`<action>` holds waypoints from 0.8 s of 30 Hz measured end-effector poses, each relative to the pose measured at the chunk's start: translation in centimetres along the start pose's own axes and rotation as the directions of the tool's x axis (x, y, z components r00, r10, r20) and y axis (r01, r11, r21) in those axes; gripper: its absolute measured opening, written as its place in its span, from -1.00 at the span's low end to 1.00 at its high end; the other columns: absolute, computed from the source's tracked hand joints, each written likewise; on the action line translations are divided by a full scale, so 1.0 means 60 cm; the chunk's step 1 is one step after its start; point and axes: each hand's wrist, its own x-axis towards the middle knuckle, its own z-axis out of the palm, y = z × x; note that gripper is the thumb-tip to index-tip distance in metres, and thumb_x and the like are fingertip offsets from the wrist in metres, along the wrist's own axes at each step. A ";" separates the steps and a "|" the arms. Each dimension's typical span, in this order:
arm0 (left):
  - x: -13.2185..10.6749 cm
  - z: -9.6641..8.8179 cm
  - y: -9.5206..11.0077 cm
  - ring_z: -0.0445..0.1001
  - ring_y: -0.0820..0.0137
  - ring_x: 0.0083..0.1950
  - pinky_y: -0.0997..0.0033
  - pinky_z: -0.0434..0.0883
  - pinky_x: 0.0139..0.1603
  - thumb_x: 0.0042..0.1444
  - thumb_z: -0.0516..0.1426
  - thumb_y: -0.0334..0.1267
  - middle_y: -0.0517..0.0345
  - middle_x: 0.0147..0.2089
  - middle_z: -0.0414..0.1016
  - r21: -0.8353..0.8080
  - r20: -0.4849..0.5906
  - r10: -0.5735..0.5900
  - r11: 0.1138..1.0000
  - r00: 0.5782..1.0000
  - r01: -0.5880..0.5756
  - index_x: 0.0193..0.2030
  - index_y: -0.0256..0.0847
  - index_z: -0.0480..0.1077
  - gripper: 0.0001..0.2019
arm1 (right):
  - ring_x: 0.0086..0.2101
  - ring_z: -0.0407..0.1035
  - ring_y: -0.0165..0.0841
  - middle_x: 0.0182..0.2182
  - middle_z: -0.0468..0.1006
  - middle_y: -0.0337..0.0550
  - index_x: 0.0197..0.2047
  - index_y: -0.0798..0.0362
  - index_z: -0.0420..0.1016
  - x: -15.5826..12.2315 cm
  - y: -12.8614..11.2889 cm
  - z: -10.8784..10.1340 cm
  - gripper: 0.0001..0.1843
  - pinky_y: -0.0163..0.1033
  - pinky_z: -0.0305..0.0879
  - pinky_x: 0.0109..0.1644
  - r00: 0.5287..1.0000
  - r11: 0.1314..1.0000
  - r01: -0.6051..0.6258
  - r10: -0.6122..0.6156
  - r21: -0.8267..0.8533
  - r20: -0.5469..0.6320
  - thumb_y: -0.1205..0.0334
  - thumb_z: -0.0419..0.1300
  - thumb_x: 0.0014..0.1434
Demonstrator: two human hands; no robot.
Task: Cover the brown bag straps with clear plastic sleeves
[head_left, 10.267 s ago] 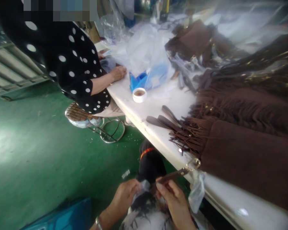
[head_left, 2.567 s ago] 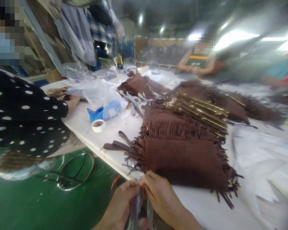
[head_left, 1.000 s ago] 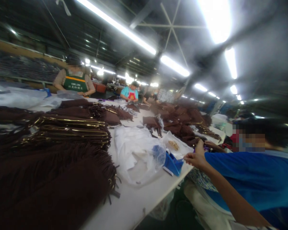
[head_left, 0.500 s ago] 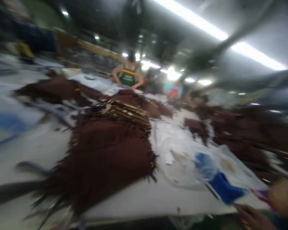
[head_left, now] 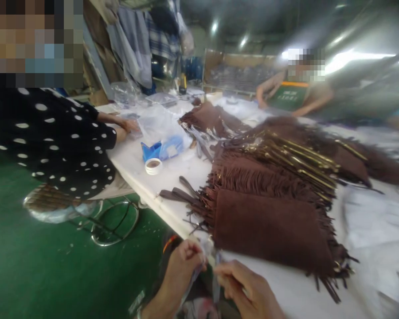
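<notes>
At the table's near edge, my left hand [head_left: 188, 261] is closed in a pinch on a thin, pale, see-through piece. Close beside it, my right hand [head_left: 244, 283] has its fingers curled against a narrow grey strip [head_left: 217, 281]. Blur and the fingers hide what the pieces are. Just beyond both hands lies a flat brown suede-like fringed bag [head_left: 269, 228], its fringe hanging at both ends. Behind it, more brown fringed pieces with gold zippers [head_left: 299, 155] are stacked. Dark straps [head_left: 179, 195] stick out to the left of the stack.
A white tape roll [head_left: 153, 166] and a blue plastic packet [head_left: 162, 148] lie on the white table [head_left: 196, 212]. At left stands a person in a polka-dot garment [head_left: 49, 137], near a metal-legged stool [head_left: 115, 221]. Another person in a green apron [head_left: 291, 95] works across the table.
My view has swung left and the blur has lessened. Both my hands now show at the table edge, close together; before, blurred hands showed only at the lower right.
</notes>
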 end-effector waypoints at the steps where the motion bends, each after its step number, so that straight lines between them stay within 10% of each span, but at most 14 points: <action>1: 0.002 -0.003 -0.003 0.41 0.44 -0.46 0.53 0.30 -0.40 -0.05 0.26 -0.32 0.15 -0.47 0.49 -0.001 0.003 0.017 1.000 1.000 -0.017 -0.36 -0.26 0.35 -0.83 | -0.36 0.45 -0.39 -0.32 0.57 -0.27 -0.15 -0.13 0.52 0.025 -0.010 0.016 -0.77 -0.35 0.36 -0.27 0.999 1.000 0.025 -0.025 -0.018 0.025 0.15 0.03 0.31; 11: 0.009 -0.018 -0.026 0.43 0.40 -0.32 0.47 0.34 -0.26 0.16 0.21 -0.24 0.15 -0.34 0.49 -0.013 0.067 0.203 0.979 0.977 -0.202 -0.24 -0.24 0.35 -0.86 | -0.26 0.48 -0.32 -0.29 0.57 -0.25 -0.16 -0.08 0.54 0.085 -0.022 0.056 -0.66 -0.30 0.27 -0.21 0.998 0.961 -0.052 0.060 -0.273 0.022 0.43 -0.02 0.25; 24: -0.011 -0.024 -0.016 0.54 0.25 -0.22 0.34 0.41 -0.14 0.16 0.13 -0.27 -0.04 -0.17 0.57 0.087 0.135 0.148 0.983 0.980 -0.161 -0.07 -0.25 0.31 -0.79 | -0.34 0.51 -0.32 -0.37 0.59 -0.35 -0.08 -0.13 0.38 0.084 -0.015 0.063 -0.69 -0.32 0.18 -0.31 0.980 0.904 -0.198 0.193 -0.380 -0.051 0.40 -0.03 0.20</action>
